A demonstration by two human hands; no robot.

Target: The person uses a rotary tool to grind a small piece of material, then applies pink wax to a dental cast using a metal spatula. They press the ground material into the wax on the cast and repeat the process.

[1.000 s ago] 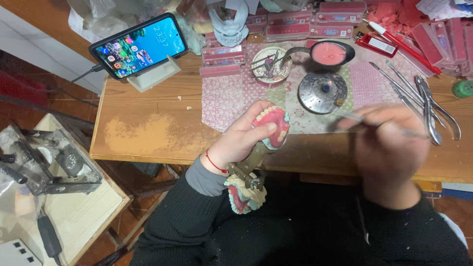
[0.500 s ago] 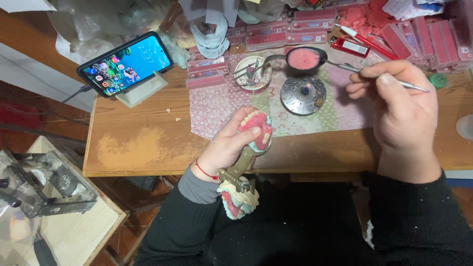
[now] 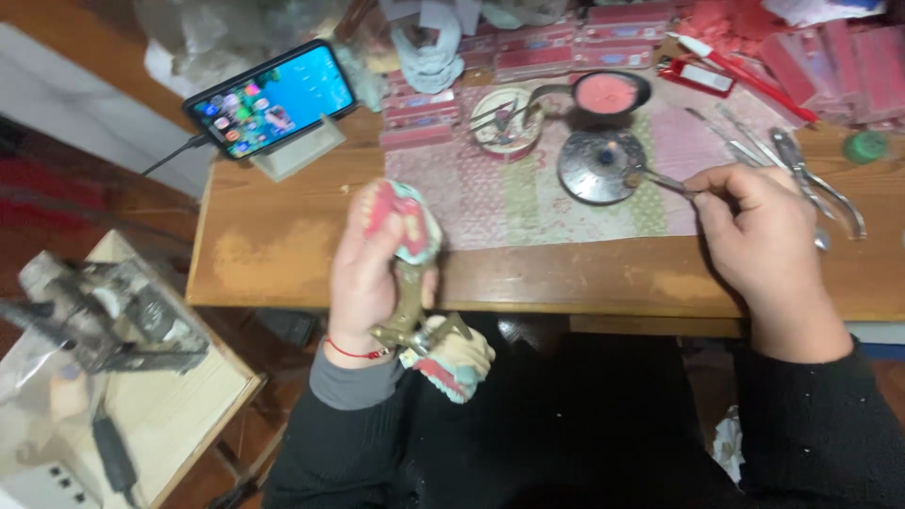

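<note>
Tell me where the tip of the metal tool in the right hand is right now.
In the head view, the metal tool in the right hand has its tip at the small round burner on the patterned mat, just below the pink wax dish.

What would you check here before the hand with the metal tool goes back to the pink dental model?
1. Left hand grips the hinged dental model firmly: ok.
2. Right hand holds the thin metal tool: ok.
3. Tool tip at the small round burner: ok.
4. Flame lit: cannot tell.
5. Dish of pink wax within reach behind the burner: ok.
6. Bare patterned mat between the hands: ok.
</note>
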